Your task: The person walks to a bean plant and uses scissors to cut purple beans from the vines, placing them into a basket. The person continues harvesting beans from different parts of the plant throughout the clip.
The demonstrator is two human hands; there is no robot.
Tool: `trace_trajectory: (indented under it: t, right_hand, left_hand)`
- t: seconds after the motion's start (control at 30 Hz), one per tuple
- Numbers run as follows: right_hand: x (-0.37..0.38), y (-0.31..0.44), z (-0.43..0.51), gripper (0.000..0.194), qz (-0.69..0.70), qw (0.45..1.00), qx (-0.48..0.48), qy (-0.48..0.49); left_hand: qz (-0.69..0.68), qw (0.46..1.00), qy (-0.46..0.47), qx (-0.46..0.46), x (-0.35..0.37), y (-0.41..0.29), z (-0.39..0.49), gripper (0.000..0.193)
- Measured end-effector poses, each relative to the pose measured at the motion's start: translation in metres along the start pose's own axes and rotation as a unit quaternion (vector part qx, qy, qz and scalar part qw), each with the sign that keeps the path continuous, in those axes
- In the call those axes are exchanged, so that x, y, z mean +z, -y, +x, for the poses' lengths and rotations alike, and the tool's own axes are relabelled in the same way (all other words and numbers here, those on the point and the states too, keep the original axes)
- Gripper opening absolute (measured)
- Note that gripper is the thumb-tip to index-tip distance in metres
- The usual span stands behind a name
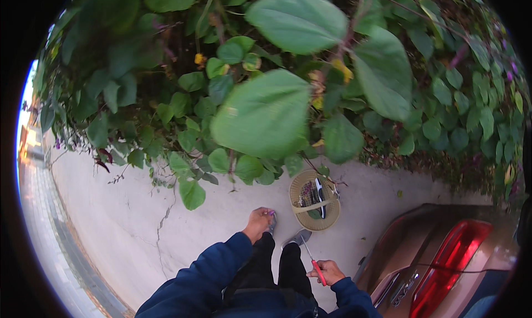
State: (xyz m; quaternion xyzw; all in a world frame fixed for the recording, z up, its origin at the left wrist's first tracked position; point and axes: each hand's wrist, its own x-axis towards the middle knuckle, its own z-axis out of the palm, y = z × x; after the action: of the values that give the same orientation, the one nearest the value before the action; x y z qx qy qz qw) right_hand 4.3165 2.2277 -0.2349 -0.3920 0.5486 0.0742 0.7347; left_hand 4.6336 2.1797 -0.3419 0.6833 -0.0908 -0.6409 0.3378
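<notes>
My left hand (258, 223), fingers pinched together, has a small purple thing (271, 213) at its fingertips, perhaps a flower or a piece of pod. Held low on the right, a pair of long, thin-bladed scissors (318, 272) with red handles is in my right hand (329, 272); the blades point up and to the left. A woven beige basket (322, 224) with one arched handle (312, 207) stands on the concrete ahead of my feet. Inside are a black-and-white object (320, 195), small purple bits (306, 191) and a green leaf (314, 214).
Dense leafy vines (266, 114) overhang the ground ahead, with large leaves close to the camera. Dark red pods (104, 156) hang at the left. A brownish car's rear with a red tail light (453, 260) stands close on my right. Cracked concrete (137, 222) runs underfoot.
</notes>
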Motion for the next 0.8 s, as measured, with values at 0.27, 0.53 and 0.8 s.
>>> trace_trajectory:
  t: [0.27, 0.53, 0.8]
  right_hand:
    - [-0.009, -0.067, -0.020, 0.036, 0.082, 0.994, 0.001, -0.072]
    - [-0.011, -0.107, -0.027, 0.042, 0.082, 0.992, -0.016, -0.096]
    - [-0.036, -0.098, -0.028, 0.045, 0.151, 0.971, -0.086, -0.162]
  left_hand:
    - [0.214, 0.969, -0.007, 0.126, 0.092, -0.004, 0.079, 0.033]
    - [0.422, 0.903, -0.021, 0.084, 0.133, 0.001, 0.084, 0.070]
    - [0.289, 0.941, 0.114, 0.133, 0.179, -0.030, 0.034, 0.046]
